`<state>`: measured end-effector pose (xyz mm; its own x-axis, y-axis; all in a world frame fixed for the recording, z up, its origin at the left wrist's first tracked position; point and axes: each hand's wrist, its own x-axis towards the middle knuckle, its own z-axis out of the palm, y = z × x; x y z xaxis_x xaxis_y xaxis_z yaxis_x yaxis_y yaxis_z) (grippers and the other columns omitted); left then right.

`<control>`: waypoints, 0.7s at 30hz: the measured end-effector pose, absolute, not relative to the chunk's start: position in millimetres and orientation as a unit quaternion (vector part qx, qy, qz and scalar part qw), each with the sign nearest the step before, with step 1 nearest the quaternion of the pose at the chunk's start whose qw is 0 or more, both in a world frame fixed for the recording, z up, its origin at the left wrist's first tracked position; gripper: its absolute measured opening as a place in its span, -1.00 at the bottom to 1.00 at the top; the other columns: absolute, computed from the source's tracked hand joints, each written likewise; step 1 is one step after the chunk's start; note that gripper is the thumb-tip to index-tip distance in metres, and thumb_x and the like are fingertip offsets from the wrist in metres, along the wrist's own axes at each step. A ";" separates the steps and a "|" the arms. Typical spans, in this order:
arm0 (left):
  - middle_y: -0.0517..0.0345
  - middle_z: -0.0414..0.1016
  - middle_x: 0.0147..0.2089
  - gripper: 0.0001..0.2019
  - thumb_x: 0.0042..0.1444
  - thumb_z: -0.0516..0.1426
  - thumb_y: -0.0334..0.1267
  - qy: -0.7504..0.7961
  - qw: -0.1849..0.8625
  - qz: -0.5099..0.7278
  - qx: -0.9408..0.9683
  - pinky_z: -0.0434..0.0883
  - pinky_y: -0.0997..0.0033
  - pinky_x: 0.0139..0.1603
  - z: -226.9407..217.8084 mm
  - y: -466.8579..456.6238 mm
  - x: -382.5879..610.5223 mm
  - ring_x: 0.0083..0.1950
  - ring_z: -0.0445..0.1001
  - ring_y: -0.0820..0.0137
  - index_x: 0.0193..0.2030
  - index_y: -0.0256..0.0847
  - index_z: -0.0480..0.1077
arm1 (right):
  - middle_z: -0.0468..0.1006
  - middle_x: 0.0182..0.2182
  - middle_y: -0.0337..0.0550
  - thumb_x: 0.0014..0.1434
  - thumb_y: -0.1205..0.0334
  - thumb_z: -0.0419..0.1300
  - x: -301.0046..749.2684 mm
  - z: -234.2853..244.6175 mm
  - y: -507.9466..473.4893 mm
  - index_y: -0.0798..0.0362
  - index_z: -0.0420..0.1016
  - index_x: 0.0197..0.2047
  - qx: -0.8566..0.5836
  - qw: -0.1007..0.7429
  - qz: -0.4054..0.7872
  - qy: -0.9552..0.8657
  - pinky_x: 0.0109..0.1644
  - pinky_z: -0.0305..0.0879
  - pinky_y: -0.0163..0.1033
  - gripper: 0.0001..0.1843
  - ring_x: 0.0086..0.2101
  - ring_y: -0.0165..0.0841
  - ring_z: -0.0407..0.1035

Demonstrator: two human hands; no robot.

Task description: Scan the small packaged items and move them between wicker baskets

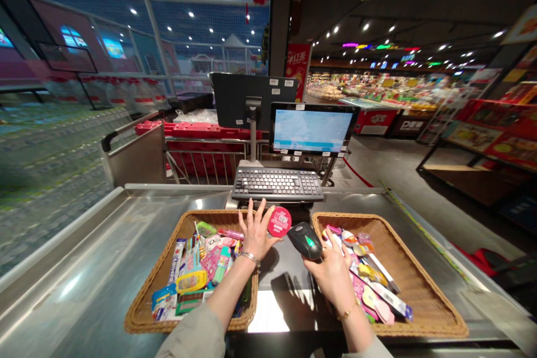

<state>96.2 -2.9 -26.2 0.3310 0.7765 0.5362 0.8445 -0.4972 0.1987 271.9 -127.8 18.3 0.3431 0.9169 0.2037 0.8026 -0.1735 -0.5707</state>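
Observation:
My left hand (257,233) grips a round red tub (279,222) at its edge between thumb and finger, other fingers spread. White print and what looks like a barcode show on its face. Wrapped in my right hand (331,271) is a black barcode scanner (305,240) with a lit green mark; its head points at the tub, close to it. Under my left forearm stands a wicker basket (146,277) of mixed small packaged goods, among them a yellow item (191,281). A second wicker basket (436,296) lies beyond my right hand, its goods gathered on the left side.
A black keyboard (277,183) sits just past my hands, below a lit screen (312,130) and a dark monitor back (254,99). The metal counter (96,257) has a raised left edge. Behind it are a metal cart (205,159) and store shelves at right.

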 end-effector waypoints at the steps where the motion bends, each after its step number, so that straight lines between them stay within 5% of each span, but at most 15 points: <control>1: -0.05 0.03 0.49 -0.09 -0.09 0.36 0.04 -0.498 0.059 -0.295 -0.813 -0.22 -0.45 0.39 -26.1 -2.9 96.5 0.52 -0.29 -0.13 0.40 0.02 0.13 | 0.57 0.04 -0.11 0.00 0.15 0.20 272.2 18.5 -127.7 -0.07 0.60 -0.34 -0.760 0.305 0.095 -0.566 0.35 -0.24 0.26 -0.83 0.33 -0.03 0.03; 21: -0.03 0.01 0.50 -0.02 -0.17 0.37 0.13 -0.454 0.035 -0.286 -0.843 -0.26 -0.46 0.39 -17.3 -10.8 121.0 0.52 -0.28 -0.15 0.41 0.07 0.11 | 0.55 0.05 0.03 0.04 -0.02 0.20 301.5 5.8 -141.8 -0.03 0.64 -0.18 -0.809 0.328 -0.005 -0.489 0.32 -0.14 0.19 -0.64 0.30 -0.04 0.08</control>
